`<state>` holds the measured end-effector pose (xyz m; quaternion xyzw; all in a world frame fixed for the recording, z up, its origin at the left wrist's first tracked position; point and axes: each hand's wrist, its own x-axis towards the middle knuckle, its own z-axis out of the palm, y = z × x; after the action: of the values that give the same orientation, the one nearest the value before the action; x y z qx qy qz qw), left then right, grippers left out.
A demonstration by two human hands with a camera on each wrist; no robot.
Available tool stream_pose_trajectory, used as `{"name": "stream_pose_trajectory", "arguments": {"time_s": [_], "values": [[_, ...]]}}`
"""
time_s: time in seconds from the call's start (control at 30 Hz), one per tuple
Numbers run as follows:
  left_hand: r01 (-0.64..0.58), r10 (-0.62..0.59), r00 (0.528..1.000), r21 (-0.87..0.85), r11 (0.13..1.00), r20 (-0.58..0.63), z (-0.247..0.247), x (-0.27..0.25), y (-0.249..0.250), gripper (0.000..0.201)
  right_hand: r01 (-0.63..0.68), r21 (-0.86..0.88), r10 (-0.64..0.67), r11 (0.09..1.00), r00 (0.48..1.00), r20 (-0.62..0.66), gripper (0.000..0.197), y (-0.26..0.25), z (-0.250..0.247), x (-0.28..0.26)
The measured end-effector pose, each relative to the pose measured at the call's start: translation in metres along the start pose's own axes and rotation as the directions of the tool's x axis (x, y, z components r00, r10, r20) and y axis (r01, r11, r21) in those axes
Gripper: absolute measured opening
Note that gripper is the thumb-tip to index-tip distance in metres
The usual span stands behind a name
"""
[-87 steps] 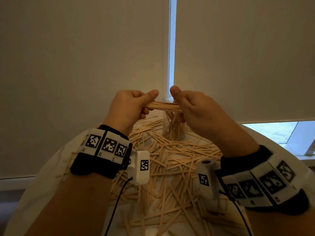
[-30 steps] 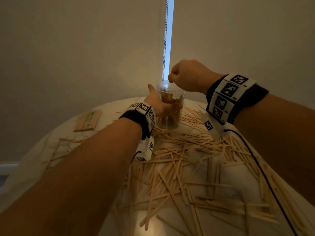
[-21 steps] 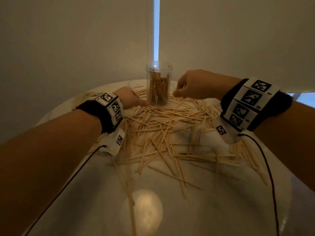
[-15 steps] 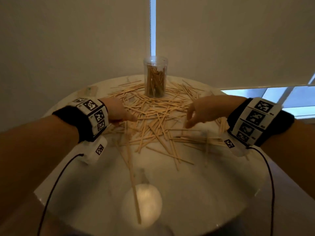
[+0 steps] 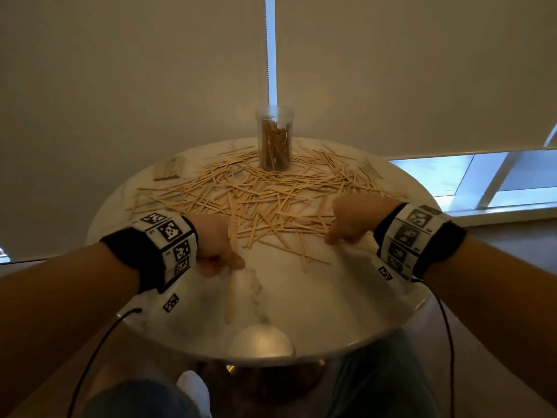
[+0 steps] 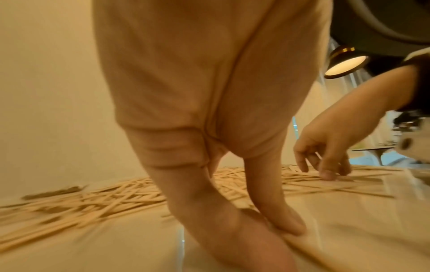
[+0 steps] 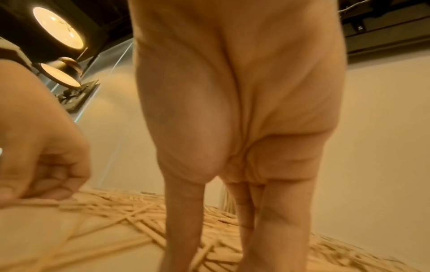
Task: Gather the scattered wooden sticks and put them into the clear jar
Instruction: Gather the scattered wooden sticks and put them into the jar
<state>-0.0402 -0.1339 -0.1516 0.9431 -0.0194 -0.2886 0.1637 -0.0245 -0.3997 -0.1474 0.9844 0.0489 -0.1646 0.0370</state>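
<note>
Wooden sticks (image 5: 259, 200) lie scattered in a loose heap across the round pale surface (image 5: 301, 297), thickest around the clear jar (image 5: 274, 138), which stands upright at the far edge, partly filled with sticks. At the heap's near edge the left hand (image 5: 215, 247) pinches one long stick (image 5: 231, 297) between thumb and fingertips. Opposite it, the right hand (image 5: 351, 220) reaches down with fingers loosely spread, tips touching sticks. A small flat packet (image 5: 169, 171) rests far left.
</note>
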Motion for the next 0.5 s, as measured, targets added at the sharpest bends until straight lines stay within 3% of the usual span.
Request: {"name": "stream_pose_trajectory", "arguments": {"time_s": [0.07, 0.17, 0.37, 0.43, 0.5], "values": [[0.034, -0.034, 0.999, 0.002, 0.999, -0.032, -0.01, 0.007, -0.001, 0.027, 0.091, -0.015, -0.091, 0.996, 0.996, -0.023, 0.042, -0.017, -0.002, 0.005], [0.052, -0.051, 0.992, -0.002, 0.999, -0.118, -0.017, 0.017, -0.007, 0.026, 0.182, -0.047, -0.184, 0.982, 0.981, -0.057, 0.042, -0.033, -0.002, 0.009], [0.066, -0.055, 0.95, 0.025, 0.998, -0.308, -0.014, 0.03, -0.015, 0.038, 0.186, -0.104, -0.193, 0.977, 0.979, -0.061, 0.064, -0.03, -0.004, 0.012], [0.052, -0.002, 0.942, 0.138, 0.989, -0.336, -0.009, 0.032, -0.009, 0.049, 0.196, -0.083, -0.2, 0.977, 0.979, -0.048, 0.065, -0.03, -0.005, 0.012], [0.017, 0.061, 0.935, 0.216, 0.976, -0.349, -0.005, 0.035, 0.0, 0.044, 0.206, -0.076, -0.211, 0.976, 0.976, -0.052, 0.061, -0.032, -0.004, 0.011]]}}
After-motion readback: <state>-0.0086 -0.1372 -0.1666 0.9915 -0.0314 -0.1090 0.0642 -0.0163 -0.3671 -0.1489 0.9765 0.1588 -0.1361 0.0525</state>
